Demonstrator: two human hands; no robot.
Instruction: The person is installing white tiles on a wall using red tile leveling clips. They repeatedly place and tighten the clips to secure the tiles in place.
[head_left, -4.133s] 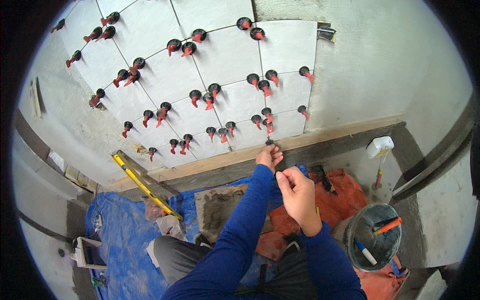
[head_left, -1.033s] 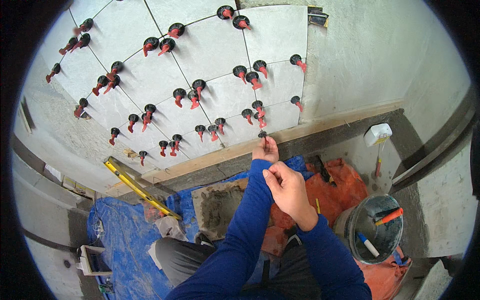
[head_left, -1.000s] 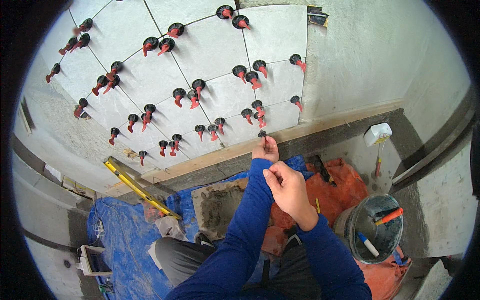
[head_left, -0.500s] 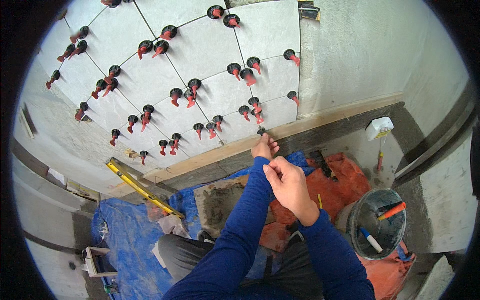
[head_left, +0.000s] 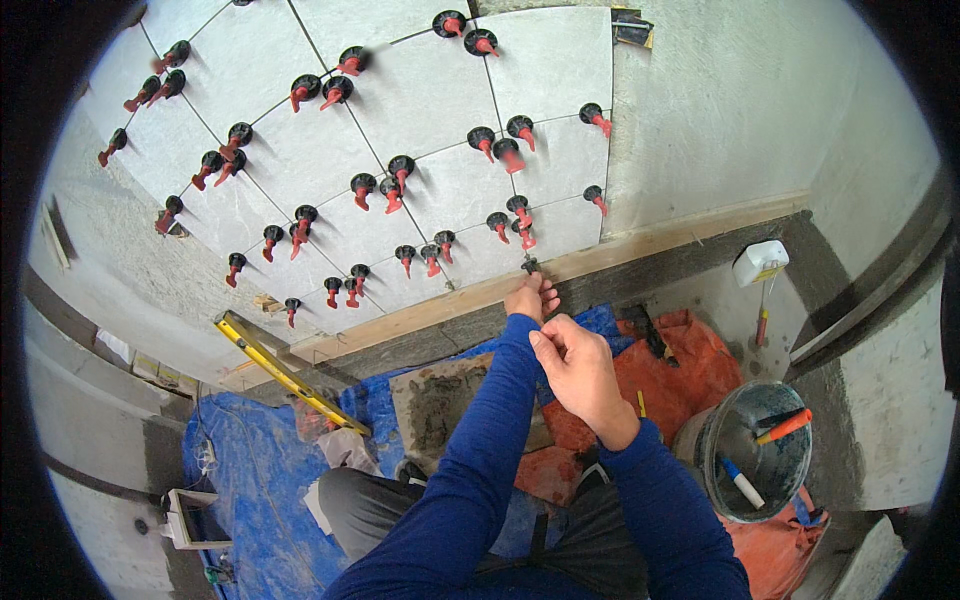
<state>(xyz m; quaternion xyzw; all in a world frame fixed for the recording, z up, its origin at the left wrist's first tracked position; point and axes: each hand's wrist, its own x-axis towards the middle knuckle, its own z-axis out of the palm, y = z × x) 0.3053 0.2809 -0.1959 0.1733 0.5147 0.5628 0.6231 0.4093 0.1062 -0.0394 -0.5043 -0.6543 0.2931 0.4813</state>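
My left hand [head_left: 532, 298] is at the lower edge of the grey wall tiles [head_left: 420, 90], fingers closed on a small black tile-leveling piece [head_left: 530, 265] at the bottom joint. My right hand [head_left: 578, 368] is just below it, over the left wrist, thumb and fingers curled together; whatever they hold, if anything, is hidden. Many black discs with red handles [head_left: 400, 168] stud the joints between the tiles. A wooden batten [head_left: 600, 245] runs along beneath the bottom row.
A yellow spirit level [head_left: 290, 375] leans at the left. Blue [head_left: 250, 470] and orange [head_left: 680, 360] tarps cover the floor, with a stained board [head_left: 425, 410] on them. At right stand a bucket [head_left: 740, 490] with an orange-handled tool and a white-handled one, and a white box [head_left: 755, 262].
The view has tilted and drifted slightly since the older frames. My left hand stays at the same bottom joint, its fingers shifted slightly; my right hand stays curled near it, a little higher than at first.
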